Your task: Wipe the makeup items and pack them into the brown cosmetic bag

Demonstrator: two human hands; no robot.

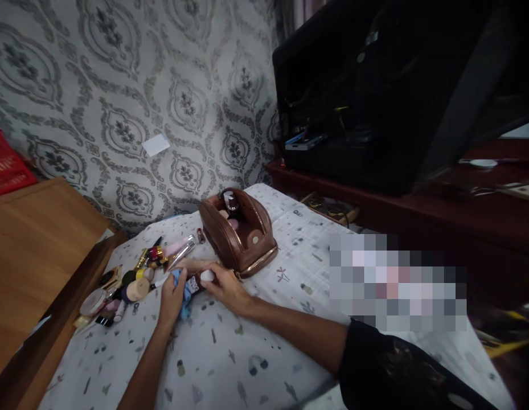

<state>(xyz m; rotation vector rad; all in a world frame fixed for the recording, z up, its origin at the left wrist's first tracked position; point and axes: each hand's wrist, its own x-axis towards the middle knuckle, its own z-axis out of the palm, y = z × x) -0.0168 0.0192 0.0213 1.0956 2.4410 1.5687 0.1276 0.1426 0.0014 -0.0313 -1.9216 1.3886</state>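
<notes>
Cloth (186,296) in left hand (172,296), near bag (224,242)

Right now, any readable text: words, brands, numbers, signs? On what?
None legible.
Bright red bag-like object, far left: lettering-like marks, too blurred.
Small dark bottle with white cap, at the right hand: pale patterned label, too small.
Loose mixed-colour cosmetics: too small.
White rectangular paper on patterned wall: no print discernible.

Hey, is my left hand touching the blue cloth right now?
Touching. The head view shows it: the left hand is closed on the blue cloth, with blue fabric showing right beside the thumb and no gap.
</notes>
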